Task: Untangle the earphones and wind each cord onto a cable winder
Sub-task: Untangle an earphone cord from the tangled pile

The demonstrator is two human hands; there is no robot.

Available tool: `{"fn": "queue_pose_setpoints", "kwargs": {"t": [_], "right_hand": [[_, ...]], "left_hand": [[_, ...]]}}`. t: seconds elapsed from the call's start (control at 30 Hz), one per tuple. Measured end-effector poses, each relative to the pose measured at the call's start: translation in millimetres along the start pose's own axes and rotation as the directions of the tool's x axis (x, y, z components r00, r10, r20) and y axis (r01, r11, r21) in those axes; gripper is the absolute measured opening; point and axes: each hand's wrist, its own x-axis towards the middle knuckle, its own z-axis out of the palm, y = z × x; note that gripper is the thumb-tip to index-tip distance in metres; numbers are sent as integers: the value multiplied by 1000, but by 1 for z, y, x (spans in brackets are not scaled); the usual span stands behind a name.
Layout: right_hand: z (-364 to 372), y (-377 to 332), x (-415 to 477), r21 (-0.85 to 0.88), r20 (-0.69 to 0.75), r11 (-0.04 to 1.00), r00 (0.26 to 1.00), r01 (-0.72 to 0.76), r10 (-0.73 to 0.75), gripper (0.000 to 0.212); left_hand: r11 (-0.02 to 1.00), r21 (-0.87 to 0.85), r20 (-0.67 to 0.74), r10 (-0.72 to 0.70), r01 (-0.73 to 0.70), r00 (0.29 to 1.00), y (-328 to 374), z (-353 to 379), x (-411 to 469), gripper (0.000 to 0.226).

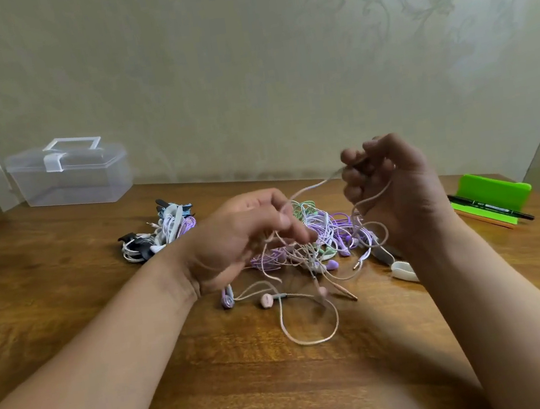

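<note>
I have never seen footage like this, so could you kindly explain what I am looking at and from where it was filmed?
There is no machine here: a camera worn on a person's head looks down at two bare hands over a wooden table. The right hand is raised, its grip closed on a pink cord; the left hand pinches the same cord lower down. Behind lies a tangle of purple, green and pink earphones. Further left sit already wound cords and a clear box; at right, pens on a green stand.
</note>
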Motion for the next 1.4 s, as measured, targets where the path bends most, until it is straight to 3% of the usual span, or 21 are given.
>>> {"fn": "queue_pose_setpoints", "kwargs": {"t": [0.07,0.13,0.2,0.23,0.27,0.33,0.4,0.47,0.57,0.67,0.8,0.87,0.93,1.03,1.13,1.27,1.4], "right_hand": [[-12,1,6,-390,-51,921,998,25,-49,17],[-21,2,6,-835,-8,548,995,49,-100,10],[-20,7,3,-981,75,168,992,92,-106,4],[-16,9,0,-989,117,82,986,127,-117,10],[-11,12,-2,-983,156,80,980,167,-121,15],[0,14,-6,-934,207,285,976,216,-62,23],[7,18,-11,-863,233,478,968,164,89,30],[8,21,-15,-860,268,494,937,128,225,33],[3,18,-8,-877,226,454,969,158,100,34],[1,10,-4,-758,139,646,990,88,28,41],[6,13,-5,-512,134,859,990,27,48,39],[8,11,-4,-400,89,916,995,5,34,27],[9,7,-4,-292,51,956,999,9,6,19],[6,4,-3,-234,9,972,1000,24,-22,21],[2,5,1,-202,-54,979,998,31,-43,23],[-5,1,8,-87,-138,995,988,53,-65,19],[-8,-7,11,69,-153,994,986,80,-68,22]], "left_hand": [[981,-196,-68,-13,0,998,-2,-1,3,11],[989,-148,-172,-30,4,985,-3,-1,6,14],[999,-37,-230,-34,26,972,-3,1,7,15],[999,5,-243,-36,38,969,-3,2,7,14],[998,42,-251,-33,45,967,-3,3,7,13],[995,96,-257,-16,42,966,-5,6,8,13],[992,124,-260,13,20,965,-6,8,10,14],[988,154,-272,40,3,962,-6,7,10,15],[987,156,-303,78,-32,950,-6,5,11,11],[995,91,-365,71,-40,928,-8,1,13,16],[996,-90,-313,-10,-19,950,-7,-1,11,34],[1000,-18,-291,18,-24,956,-8,-2,12,49],[972,234,-282,105,-38,954,-14,-3,14,55],[903,424,-219,183,-75,958,-20,1,14,30],[917,396,-230,159,-57,960,-15,10,12,6],[962,271,-266,84,-9,960,-12,11,9,23],[967,256,-311,87,-4,946,-12,5,10,30]]}}
